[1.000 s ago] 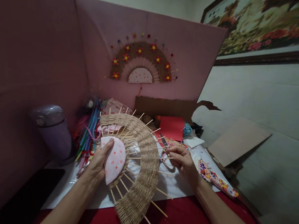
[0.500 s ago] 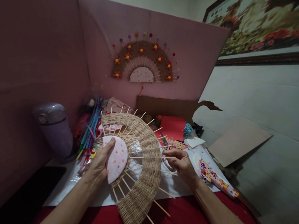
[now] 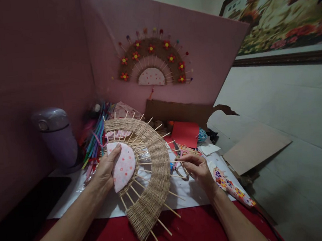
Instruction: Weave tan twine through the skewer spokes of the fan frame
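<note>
A half-round woven fan [image 3: 156, 155] of twisted cord on thin wooden sticks is held up over the table. At its centre is a white half-disc [image 3: 127, 166] with pink-red dots. My left hand [image 3: 108, 168] grips this half-disc, thumb on the front and the other fingers hidden behind. My right hand [image 3: 197, 166] pinches the tip of one stick [image 3: 177, 161] that juts from the fan's outer edge. Behind that hand, scissors [image 3: 182, 172] lie on the white sheet, partly covered.
A finished-looking fan with red flowers [image 3: 151, 48] hangs on the pink board. A purple bottle [image 3: 56, 139], coloured pipe cleaners [image 3: 94, 144], red sheet [image 3: 186, 134] and blue yarn [image 3: 202, 134] stand or lie behind. A flower-patterned glue gun [image 3: 231, 188] lies at right.
My right hand has shifted slightly right and up, with its fingertips now at the stick's end. The fan has moved a little left; the left hand keeps its grip.
</note>
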`<state>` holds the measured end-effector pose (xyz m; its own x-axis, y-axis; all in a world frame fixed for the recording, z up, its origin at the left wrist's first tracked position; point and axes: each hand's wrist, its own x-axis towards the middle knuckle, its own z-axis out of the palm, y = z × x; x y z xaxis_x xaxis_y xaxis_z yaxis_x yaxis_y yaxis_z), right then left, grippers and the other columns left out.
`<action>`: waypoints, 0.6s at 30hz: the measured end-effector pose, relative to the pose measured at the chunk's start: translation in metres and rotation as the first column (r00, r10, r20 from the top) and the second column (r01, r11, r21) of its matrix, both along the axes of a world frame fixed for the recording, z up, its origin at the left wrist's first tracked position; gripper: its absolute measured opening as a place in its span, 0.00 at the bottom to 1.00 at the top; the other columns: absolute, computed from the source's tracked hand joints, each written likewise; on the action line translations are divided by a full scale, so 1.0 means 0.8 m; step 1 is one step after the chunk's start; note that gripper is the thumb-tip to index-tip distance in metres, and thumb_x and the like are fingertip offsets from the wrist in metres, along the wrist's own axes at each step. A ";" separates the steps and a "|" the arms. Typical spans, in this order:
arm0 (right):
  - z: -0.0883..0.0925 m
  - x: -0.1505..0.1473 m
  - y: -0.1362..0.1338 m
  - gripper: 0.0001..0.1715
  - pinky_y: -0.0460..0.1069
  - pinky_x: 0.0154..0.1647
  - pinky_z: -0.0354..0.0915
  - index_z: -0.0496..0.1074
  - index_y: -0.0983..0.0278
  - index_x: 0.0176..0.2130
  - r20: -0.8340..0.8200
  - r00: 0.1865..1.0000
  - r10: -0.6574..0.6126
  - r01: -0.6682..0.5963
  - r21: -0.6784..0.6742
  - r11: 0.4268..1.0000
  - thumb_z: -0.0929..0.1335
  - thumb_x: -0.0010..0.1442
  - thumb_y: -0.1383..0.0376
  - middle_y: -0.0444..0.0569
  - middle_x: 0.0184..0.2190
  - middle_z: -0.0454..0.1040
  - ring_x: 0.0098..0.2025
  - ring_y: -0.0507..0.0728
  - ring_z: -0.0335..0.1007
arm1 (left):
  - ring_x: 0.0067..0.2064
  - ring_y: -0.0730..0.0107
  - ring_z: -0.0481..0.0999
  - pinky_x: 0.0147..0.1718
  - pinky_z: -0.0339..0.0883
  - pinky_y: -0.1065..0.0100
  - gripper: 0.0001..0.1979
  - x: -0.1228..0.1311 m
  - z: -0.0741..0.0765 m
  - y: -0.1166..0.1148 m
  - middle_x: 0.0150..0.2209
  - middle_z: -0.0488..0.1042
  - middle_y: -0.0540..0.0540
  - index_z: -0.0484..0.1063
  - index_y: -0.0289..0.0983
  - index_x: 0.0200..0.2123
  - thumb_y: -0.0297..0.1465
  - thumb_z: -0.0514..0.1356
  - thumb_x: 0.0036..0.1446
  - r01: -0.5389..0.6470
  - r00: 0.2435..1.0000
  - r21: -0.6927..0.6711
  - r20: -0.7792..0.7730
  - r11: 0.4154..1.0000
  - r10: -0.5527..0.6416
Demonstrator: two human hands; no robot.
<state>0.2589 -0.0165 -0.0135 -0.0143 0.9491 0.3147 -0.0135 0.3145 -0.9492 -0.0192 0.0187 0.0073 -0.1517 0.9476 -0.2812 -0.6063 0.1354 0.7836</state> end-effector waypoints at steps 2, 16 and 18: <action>0.004 0.003 -0.001 0.05 0.45 0.19 0.49 0.75 0.62 0.29 0.014 1.000 -0.022 0.021 0.018 1.000 0.69 0.48 0.64 0.42 0.20 0.65 0.19 0.47 0.52 | 0.21 0.69 0.74 0.20 0.70 0.70 0.07 -0.001 0.001 0.000 0.24 0.75 0.45 0.71 0.31 0.33 0.27 0.63 0.48 -0.018 0.999 0.005 -0.026 1.000 0.019; 0.005 -0.009 -0.008 0.05 0.46 0.24 0.60 0.75 0.62 0.28 0.180 0.982 -0.054 0.036 0.103 0.994 0.70 0.48 0.63 0.47 0.25 0.73 0.27 0.53 0.66 | 0.22 0.68 0.75 0.22 0.71 0.68 0.08 0.002 0.002 0.001 0.25 0.76 0.43 0.71 0.31 0.35 0.27 0.61 0.49 -0.067 0.998 0.009 0.011 0.998 0.067; 0.003 -0.010 -0.006 0.05 0.46 0.25 0.61 0.76 0.62 0.28 0.152 0.987 -0.049 0.035 0.094 0.995 0.71 0.47 0.63 0.47 0.25 0.73 0.27 0.52 0.67 | 0.23 0.67 0.75 0.22 0.72 0.67 0.08 0.002 0.000 0.002 0.26 0.76 0.43 0.71 0.31 0.35 0.27 0.61 0.50 -0.058 0.998 0.002 0.024 0.998 0.058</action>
